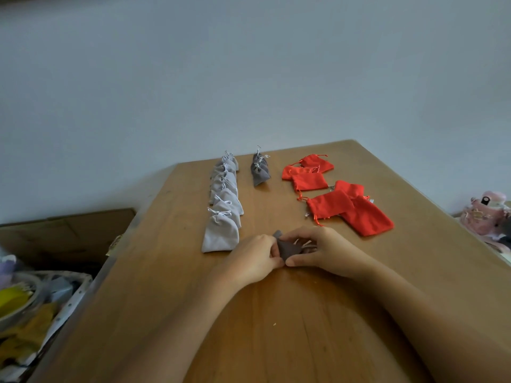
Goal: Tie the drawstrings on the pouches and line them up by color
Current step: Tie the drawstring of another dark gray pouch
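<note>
A small dark grey pouch (286, 248) lies on the wooden table (276, 327) between my two hands. My left hand (253, 258) pinches its left side and my right hand (318, 251) grips its right side, where the drawstring end is mostly hidden under my fingers. A row of several tied light grey pouches (224, 200) runs away from me on the left. A short row of tied dark grey pouches (260, 168) stands in the middle. Several red pouches (331, 200) lie flat and loose on the right, strings untied.
A pale wall rises behind the table's far edge. A cardboard box (66, 233) and a bin of mixed yellow and white items (27, 313) sit off the table's left side. A pink object (486, 214) rests past the right edge.
</note>
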The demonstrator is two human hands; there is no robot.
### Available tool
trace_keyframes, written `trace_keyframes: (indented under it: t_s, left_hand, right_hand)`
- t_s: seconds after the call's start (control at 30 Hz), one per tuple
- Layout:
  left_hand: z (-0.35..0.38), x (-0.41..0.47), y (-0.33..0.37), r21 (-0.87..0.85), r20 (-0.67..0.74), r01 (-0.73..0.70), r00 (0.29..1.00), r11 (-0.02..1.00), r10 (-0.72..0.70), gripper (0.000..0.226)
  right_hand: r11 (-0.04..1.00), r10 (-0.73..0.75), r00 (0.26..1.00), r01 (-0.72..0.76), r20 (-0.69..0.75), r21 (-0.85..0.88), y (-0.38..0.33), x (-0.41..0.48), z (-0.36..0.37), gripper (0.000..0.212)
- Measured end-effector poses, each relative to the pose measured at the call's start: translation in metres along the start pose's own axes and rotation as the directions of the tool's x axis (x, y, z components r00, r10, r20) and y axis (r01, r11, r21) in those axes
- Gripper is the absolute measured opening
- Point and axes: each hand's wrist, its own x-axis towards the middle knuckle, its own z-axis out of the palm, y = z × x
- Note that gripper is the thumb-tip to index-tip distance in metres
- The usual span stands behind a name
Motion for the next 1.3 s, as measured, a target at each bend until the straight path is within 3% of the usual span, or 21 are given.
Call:
trace_keyframes:
  t_s: [0.13,0.3,0.67,0.87,0.93,1.1,1.3]
  left_hand:
    - [0.01,0.01,-0.003,-0.038,-0.085,-0.034,0.996,0.999,0.03,0.009]
    - [0.013,0.009,-0.014,-0.224,-0.175,-0.054,0.984,0.973,0.015,0.015]
    - [0.008,0.013,-0.033,-0.295,-0.307,-0.013,0.948,0.955,-0.082,0.024]
    - [-0.001,0.009,-0.027,-0.372,-0.413,-0.017,0.898,0.928,-0.149,0.023]
    - [-0.007,0.008,-0.026,-0.495,-0.395,-0.042,0.9,0.868,-0.182,0.024]
    - [-0.02,0.006,-0.023,-0.814,-0.262,-0.11,0.946,0.571,-0.191,0.03]
    - [-0.034,-0.001,-0.029,-0.843,-0.171,-0.069,0.974,0.533,-0.145,0.025]
  right_hand:
    - [0.999,-0.024,0.997,0.02,-0.08,-0.043,0.009,0.002,-0.006,0.043]
    - [0.998,-0.036,0.982,0.024,-0.186,-0.063,0.021,0.005,-0.015,0.027]
    - [0.998,0.052,0.99,-0.047,-0.134,0.046,0.024,0.013,-0.025,0.017]
    - [0.998,0.058,0.988,-0.059,-0.14,-0.003,0.021,0.013,-0.026,0.008]
    - [0.998,0.062,0.986,-0.063,-0.158,-0.002,0.019,0.012,-0.027,0.006]
    - [0.994,0.098,0.978,-0.088,-0.183,0.067,0.016,0.009,-0.032,0.025]
    - [0.992,0.041,0.963,-0.008,-0.268,0.122,0.012,0.004,-0.046,0.039]
